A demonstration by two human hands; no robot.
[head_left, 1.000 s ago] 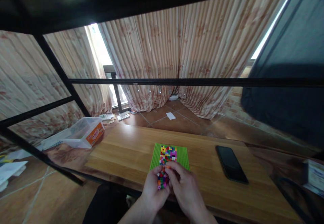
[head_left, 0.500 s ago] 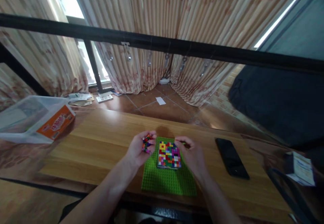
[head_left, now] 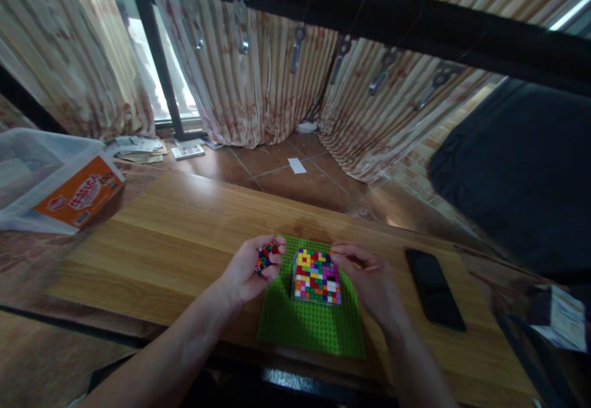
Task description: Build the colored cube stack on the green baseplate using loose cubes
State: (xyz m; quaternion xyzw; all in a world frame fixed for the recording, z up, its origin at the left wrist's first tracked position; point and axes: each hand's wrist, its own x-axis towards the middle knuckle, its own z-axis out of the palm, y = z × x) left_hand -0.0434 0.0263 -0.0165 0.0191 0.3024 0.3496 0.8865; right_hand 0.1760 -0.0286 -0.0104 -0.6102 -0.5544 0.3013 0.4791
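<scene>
The block (head_left: 317,277) of many colors sits flat on the green base (head_left: 309,331), nearer its far edge. It lies between the two hands. Yellow bits fill its far left corner, and purple bits show on its right side.

The right hand (head_left: 367,272) is at the block's far right corner. Its thumb and first finger have their tips close together there. I can't tell if they pinch a small bit, or if they touch the block.

The left hand (head_left: 252,266) is palm up on the other side. Its fingers curl around a little pile of loose bricks (head_left: 266,258). Its fingertips are just beside the block, with a strip of green in between.

The base lies on a wood table (head_left: 184,229). A black phone (head_left: 434,289) lies right of the right hand. Far left is a clear box (head_left: 69,192) with an orange label.
</scene>
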